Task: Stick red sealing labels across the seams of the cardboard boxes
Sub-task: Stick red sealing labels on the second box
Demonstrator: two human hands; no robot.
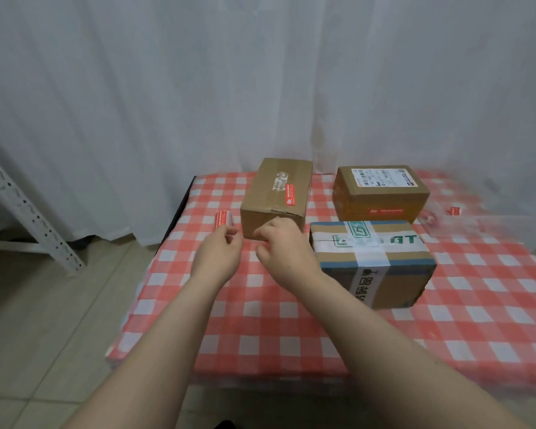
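Head view. Bench [291,329] under a red-and-white checked cloth; three boxes on it.

Label roll [224,218]: red, stands at the left of the plain box [276,196], just beside it. Left hand [220,252] is directly in front of the roll, fingers curled, thumb and forefinger close together, tips at the base of the roll. Cannot tell whether it grips the roll or only touches it.

Right hand [282,246]: knuckles bent, fingers curled against the lower near face of the plain box. Fingertips hidden, so cannot tell whether it holds anything. The two hands are near each other, not touching.

Labels already on:
- plain box: red label [290,195] on top, across the taped seam, next to a patch of clear tape. White print, too small to read.
- back box [381,191], rear right: red strip [386,211] on its near face, white print illegible. White shipping label [384,176] on top, with fine print and a dark mark, unreadable.

Front box [372,261], just right of the right hand: crossed with white tape bearing green logo and characters, inverted from this view; not legible.

Small red scrap [454,211] on the cloth at far right, well apart from the hands.

Background: white curtain [260,72], perforated metal post [22,209] at left, tiled floor [44,335].
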